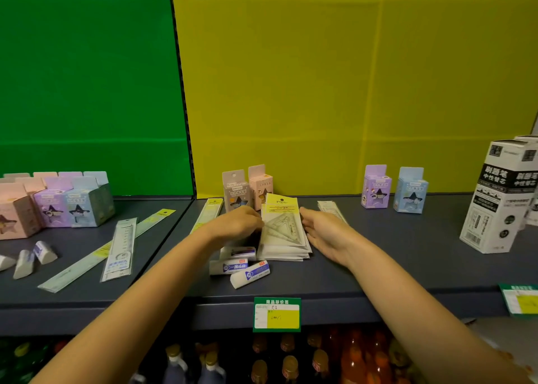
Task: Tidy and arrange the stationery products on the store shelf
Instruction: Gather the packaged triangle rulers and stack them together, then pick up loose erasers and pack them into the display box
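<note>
1. Head view, the step: both hands were at the stack of set-square packs, mid shelf. It looked like the squaring-up step, making the pile neat from 2 sides.
2. Left hand: fingers bent down on the pile's left edge. Can't tell if it gripped or just pressed. Right hand: loose, fingers out, just beside the pile's right edge, holding nothing.
3. Next move, my guess: both hands push in evenly, since thin slick packs could slide apart. After that the erasers, lying mixed up just in front & left of the pile, prob. need lining up.
4. Containers: the top clear pack showed triangle rulers inside. Two small star boxes stood right behind the pile. A purple box & a blue box stood off to the right. Tall black & white refill boxes stood far right. All boxes shut, insides not seen.
</note>
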`<action>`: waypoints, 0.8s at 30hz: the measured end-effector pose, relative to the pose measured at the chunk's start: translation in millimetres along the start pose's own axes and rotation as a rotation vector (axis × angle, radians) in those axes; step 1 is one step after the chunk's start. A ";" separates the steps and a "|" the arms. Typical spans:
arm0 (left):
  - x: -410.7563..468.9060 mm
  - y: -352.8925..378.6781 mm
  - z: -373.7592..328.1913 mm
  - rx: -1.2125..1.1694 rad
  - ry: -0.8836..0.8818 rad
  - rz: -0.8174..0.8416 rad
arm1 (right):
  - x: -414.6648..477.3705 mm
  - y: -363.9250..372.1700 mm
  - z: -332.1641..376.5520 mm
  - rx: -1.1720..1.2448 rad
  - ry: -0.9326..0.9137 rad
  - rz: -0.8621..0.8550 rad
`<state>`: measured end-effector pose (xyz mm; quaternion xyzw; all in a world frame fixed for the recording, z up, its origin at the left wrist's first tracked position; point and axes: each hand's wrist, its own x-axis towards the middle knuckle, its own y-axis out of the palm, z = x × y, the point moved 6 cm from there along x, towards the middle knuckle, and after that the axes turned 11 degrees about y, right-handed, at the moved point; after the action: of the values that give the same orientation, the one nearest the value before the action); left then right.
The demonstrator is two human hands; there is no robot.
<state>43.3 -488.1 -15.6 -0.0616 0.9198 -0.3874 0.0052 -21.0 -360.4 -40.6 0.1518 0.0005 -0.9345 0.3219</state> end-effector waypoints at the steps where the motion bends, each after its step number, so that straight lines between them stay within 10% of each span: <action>1: -2.9 1.5 -2.3 -0.012 -0.008 0.015 | -3.5 4.2 -1.5 0.051 0.005 0.030; 9: -8.4 8.4 -3.4 0.011 0.028 0.041 | -10.5 20.8 -3.2 0.018 0.018 0.057; 14: -30.6 -19.8 -5.4 0.194 0.184 -0.151 | -30.7 20.8 24.5 -0.562 -0.327 -0.232; 24: -98.2 -52.6 22.6 0.369 0.186 -0.415 | -31.5 111.3 14.9 -1.533 -0.330 0.165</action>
<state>147.9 -529.1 2.3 -0.2105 0.7980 -0.5451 -0.1475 65.3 -431.2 -6.7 -0.2537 0.5857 -0.6571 0.4011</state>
